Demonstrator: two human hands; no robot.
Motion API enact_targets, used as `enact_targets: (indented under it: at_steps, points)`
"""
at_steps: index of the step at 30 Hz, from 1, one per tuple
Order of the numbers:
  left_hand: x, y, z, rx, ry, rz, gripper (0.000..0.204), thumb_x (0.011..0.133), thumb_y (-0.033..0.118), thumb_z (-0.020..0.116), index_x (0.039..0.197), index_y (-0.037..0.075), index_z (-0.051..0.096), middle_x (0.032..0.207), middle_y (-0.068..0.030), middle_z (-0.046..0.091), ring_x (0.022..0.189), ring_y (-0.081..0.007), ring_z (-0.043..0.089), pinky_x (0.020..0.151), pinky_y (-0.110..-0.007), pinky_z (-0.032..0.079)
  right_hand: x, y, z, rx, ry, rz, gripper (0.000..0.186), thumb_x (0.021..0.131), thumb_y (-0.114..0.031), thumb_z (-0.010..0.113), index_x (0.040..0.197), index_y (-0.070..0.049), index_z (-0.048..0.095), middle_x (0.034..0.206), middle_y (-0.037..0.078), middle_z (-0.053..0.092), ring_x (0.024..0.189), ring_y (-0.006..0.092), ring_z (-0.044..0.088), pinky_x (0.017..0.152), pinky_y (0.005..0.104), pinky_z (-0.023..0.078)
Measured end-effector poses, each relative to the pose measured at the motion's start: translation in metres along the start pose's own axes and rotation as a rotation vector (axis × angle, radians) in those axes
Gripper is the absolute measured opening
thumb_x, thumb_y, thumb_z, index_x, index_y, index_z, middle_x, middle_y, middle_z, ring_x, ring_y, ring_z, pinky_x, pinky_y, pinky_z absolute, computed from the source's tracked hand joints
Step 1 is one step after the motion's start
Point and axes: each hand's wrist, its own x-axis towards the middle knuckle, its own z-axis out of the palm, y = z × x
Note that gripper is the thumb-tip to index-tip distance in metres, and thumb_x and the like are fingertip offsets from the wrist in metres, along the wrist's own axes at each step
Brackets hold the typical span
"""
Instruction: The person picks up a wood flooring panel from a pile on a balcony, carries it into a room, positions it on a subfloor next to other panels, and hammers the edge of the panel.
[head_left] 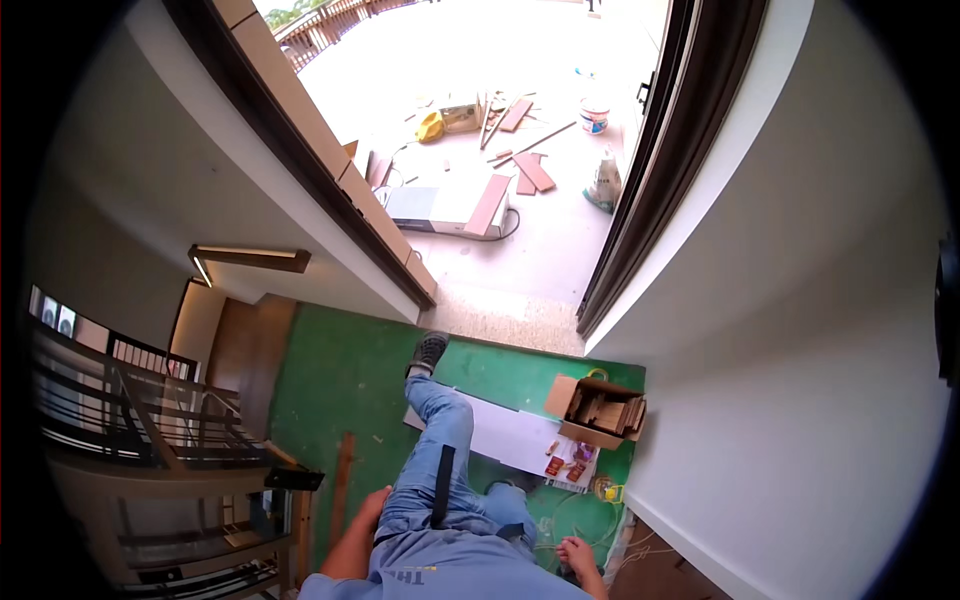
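I am seeing the right hand (575,555) hanging on the near side of the box (562,396), its fingers looking loosely curled; I cannot tell whether they are pinching anything. The left hand (372,505) is lying against or just beside the jeans (425,485), far left of the box and nearer to me; its fingers are mostly staying out of my sight, so I cannot tell whether they are apart or together.

Near the right hand, a cord (616,520) is trailing across the floor (310,380), on the near side of the box. I am judging it light, limp and prone to snagging, so I am favouring a pinch on a loose bend. Near the left hand, a strip (343,490) is lying well left of the box; I am reading it as wood, stiff and fairly light, perhaps splintery, and am preferring a hold at the middle, across both long edges.

Farther out, red packs (554,466) are resting just on the near side of the box, on a white board (500,430) that is stretching leftward from it. The box is holding wood pieces (605,410). Beyond the box, outside, a sack (603,185), planks (535,172) and a bucket (593,117) are standing or lying in glare.
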Motion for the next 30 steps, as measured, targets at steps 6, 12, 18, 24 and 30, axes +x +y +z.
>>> enact_targets:
  at_steps: [6, 12, 18, 24, 30]
  points:
    - [0.105, 0.086, 0.002, 0.516, -0.043, 0.220, 0.038, 0.102, 0.034, 0.058, 0.112, 0.000, 0.073, 0.101, -0.0139, 0.074, 0.095, -0.0257, 0.067, 0.087, -0.043, 0.051, 0.025, -0.076, -0.065, 0.250, 0.375, -0.180, 0.028, 0.102, -0.020, 0.055, 0.123, -0.003, 0.058, 0.093, 0.013, 0.070, 0.075, 0.0187, 0.069, 0.064, 0.0301, 0.057]
    - [0.272, 0.255, 0.042, 0.326, -0.316, -0.005, 0.040, 0.099, 0.035, 0.059, 0.112, 0.000, 0.072, 0.095, -0.0144, 0.074, 0.086, -0.0252, 0.071, 0.078, -0.042, 0.054, 0.011, -0.089, -0.135, 0.800, 0.861, -0.187, 0.038, 0.102, -0.034, 0.054, 0.129, -0.008, 0.058, 0.108, 0.012, 0.065, 0.096, 0.0225, 0.063, 0.080, 0.0375, 0.052]
    - [0.417, 0.471, 0.063, 0.316, -0.244, 0.334, 0.038, 0.099, 0.032, 0.059, 0.118, 0.001, 0.070, 0.100, -0.0121, 0.075, 0.089, -0.0203, 0.071, 0.083, -0.034, 0.055, 0.084, -0.209, -0.011, 0.288, 0.669, 0.311, 0.034, 0.101, -0.028, 0.057, 0.126, -0.005, 0.060, 0.100, 0.012, 0.069, 0.085, 0.0203, 0.066, 0.069, 0.0331, 0.054]
    - [0.459, 0.548, -0.007, 0.181, -0.210, 0.262, 0.039, 0.097, 0.033, 0.061, 0.124, 0.006, 0.069, 0.108, -0.0123, 0.075, 0.099, -0.0229, 0.071, 0.090, -0.035, 0.054, 0.180, -0.521, 0.186, -0.113, 0.185, -0.156, 0.032, 0.101, -0.018, 0.057, 0.126, 0.002, 0.061, 0.097, 0.013, 0.073, 0.081, 0.0176, 0.070, 0.067, 0.0286, 0.056]
    - [0.508, 0.487, -0.069, 0.285, -0.012, -0.068, 0.037, 0.091, 0.035, 0.062, 0.113, 0.007, 0.073, 0.108, -0.0143, 0.075, 0.101, -0.0318, 0.071, 0.092, -0.042, 0.054, 0.194, -0.788, 0.264, -0.191, 0.207, -0.564, 0.027, 0.103, -0.011, 0.053, 0.125, 0.003, 0.060, 0.098, 0.011, 0.072, 0.084, 0.0152, 0.068, 0.076, 0.0268, 0.055]
